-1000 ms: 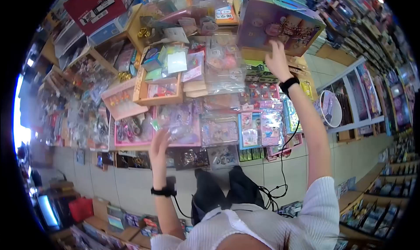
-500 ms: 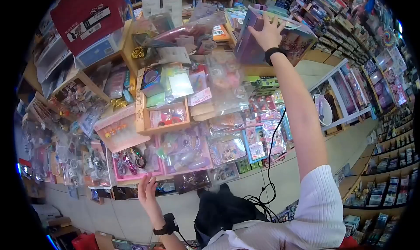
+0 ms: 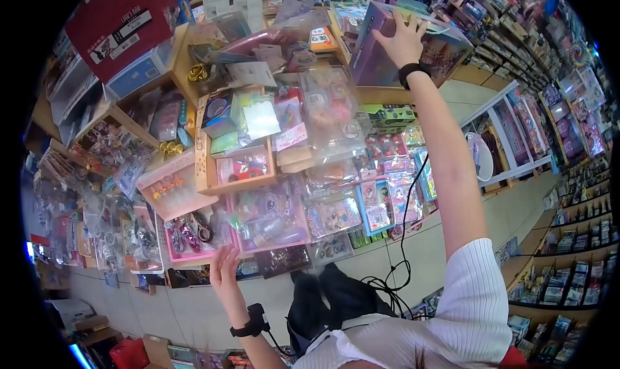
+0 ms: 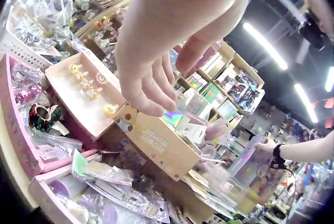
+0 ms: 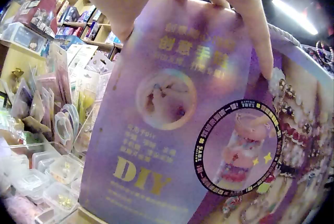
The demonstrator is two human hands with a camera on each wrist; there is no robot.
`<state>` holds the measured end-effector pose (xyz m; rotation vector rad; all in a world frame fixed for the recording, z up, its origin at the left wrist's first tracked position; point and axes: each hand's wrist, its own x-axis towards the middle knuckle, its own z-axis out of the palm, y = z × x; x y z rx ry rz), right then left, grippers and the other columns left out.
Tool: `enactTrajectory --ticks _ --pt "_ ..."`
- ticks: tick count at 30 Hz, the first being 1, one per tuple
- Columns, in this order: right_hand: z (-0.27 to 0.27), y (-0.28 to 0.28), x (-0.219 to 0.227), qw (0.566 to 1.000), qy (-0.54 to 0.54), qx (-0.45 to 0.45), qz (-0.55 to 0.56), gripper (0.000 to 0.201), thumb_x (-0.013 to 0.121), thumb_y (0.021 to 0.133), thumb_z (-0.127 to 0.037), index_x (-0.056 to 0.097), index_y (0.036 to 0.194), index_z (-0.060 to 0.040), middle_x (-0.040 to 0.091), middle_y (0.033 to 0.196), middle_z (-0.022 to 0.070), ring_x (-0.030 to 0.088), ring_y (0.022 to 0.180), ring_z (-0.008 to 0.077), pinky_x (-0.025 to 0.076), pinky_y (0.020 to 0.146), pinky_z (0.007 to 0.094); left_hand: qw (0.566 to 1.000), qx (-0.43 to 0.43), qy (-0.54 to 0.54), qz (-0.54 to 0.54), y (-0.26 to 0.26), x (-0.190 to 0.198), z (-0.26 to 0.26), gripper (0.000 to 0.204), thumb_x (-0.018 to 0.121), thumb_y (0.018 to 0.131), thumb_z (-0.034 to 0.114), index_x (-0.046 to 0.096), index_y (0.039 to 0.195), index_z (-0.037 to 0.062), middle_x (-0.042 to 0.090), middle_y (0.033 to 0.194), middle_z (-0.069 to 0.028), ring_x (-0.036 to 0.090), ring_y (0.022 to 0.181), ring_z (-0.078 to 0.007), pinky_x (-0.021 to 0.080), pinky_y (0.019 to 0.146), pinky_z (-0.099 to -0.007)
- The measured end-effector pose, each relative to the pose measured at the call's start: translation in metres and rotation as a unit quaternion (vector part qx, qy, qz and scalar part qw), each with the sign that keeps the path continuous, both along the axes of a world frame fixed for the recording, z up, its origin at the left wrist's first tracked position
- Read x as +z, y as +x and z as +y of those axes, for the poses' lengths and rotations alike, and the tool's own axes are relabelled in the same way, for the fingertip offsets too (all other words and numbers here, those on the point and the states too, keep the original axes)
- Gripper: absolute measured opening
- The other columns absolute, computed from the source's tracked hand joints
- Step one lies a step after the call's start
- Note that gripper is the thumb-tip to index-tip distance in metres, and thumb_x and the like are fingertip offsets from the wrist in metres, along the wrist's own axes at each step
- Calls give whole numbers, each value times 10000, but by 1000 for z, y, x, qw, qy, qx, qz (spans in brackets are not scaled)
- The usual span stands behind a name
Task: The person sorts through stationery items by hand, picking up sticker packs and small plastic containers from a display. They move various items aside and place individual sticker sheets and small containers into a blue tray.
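My right hand (image 3: 403, 46) grips the top of a purple DIY bracelet kit box (image 5: 125, 135) at the back right of the display table. In the right wrist view its fingers bend over the top edge, the thumb at the left side and another finger down the front. My left hand (image 3: 227, 282) hangs loosely with nothing in it, near the front rim of a pink tray (image 3: 194, 257) of shiny hair ties. In the left wrist view that hand hovers over a peach box (image 4: 73, 98) with small yellow charms and a small wooden box (image 4: 156, 140).
Bagged trinkets (image 3: 278, 214) and clear packets (image 3: 326, 110) crowd the table. A red box (image 3: 123, 30) stands high at the back left. To the right are a white rack (image 3: 507, 136) and shelves (image 3: 575, 194). A black cable (image 3: 405, 227) hangs in front of the table.
My right hand has gone from the box's front face up to its top and now grips it. The left hand has drawn back from over the trays to their front edge. The head view has shifted.
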<state>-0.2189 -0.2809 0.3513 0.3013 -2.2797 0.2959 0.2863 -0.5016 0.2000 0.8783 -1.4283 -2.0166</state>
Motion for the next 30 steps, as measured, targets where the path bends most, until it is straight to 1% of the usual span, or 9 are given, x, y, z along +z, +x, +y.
enactTrajectory --ticks 3,6,9,15,16,17,19,23,30 --pt "3 -2 -2 1000 6 4 3 690 667 653 -472 423 1246 -219 325 1304 174 207 1226 461 412 851 531 1000 2 8 -3 0 -5 4 325 435 878 89 436 1176 -42 515 1146 -169 524 1052 -238 419 888 -318" --pt "5 -7 -6 998 -10 47 35 653 668 658 -460 444 1216 -204 289 1317 165 184 1213 477 401 797 609 1000 -24 1 17 -2 -7 9 335 438 893 138 437 1183 -30 502 1170 -168 514 1060 -242 408 906 -326" --pt "4 -5 -5 999 16 14 34 680 649 661 -497 423 1240 -221 332 1291 166 221 1204 465 422 827 544 1000 -13 18 5 -5 2 16 336 441 867 92 434 1176 -41 509 1160 -170 526 1052 -226 409 900 -306" --pt "0 4 2 999 19 18 38 685 650 654 -506 419 1241 -242 336 1293 147 214 1203 468 432 799 561 1000 -1 -14 -11 6 6 14 347 444 896 134 426 1205 -21 501 1177 -168 515 1055 -232 406 896 -319" --pt "1 6 3 999 11 32 6 662 630 699 -461 394 1256 -193 297 1308 187 205 1204 475 371 870 562 1000 4 -15 -16 9 6 14 345 438 899 133 425 1209 -19 502 1175 -166 515 1055 -233 405 896 -320" --pt "-2 18 12 999 10 35 1 662 630 699 -461 394 1256 -193 297 1308 187 205 1204 475 371 870 562 1000 7 -16 -21 13 7 14 345 438 899 133 425 1209 -19 502 1175 -166 515 1055 -233 405 896 -320" --pt "-9 36 26 995 -41 12 -94 692 689 643 -357 404 1246 -173 307 1308 145 224 1221 398 334 883 598 999 13 -26 -19 21 7 14 345 436 900 135 425 1209 -18 502 1174 -166 513 1057 -234 407 897 -324" --pt "-11 32 17 996 -49 14 -72 716 693 639 -354 386 1261 -177 302 1310 164 246 1206 422 342 898 571 998 56 -11 -18 31 11 25 314 443 876 91 457 1154 -55 518 1132 -167 534 1011 -234 428 866 -304" --pt "0 22 16 995 -19 19 -99 776 684 649 -407 322 1301 -194 245 1360 182 200 1241 424 316 917 580 997 66 -28 -17 51 18 41 351 432 897 135 416 1180 -70 497 1155 -194 515 1046 -257 417 880 -311"
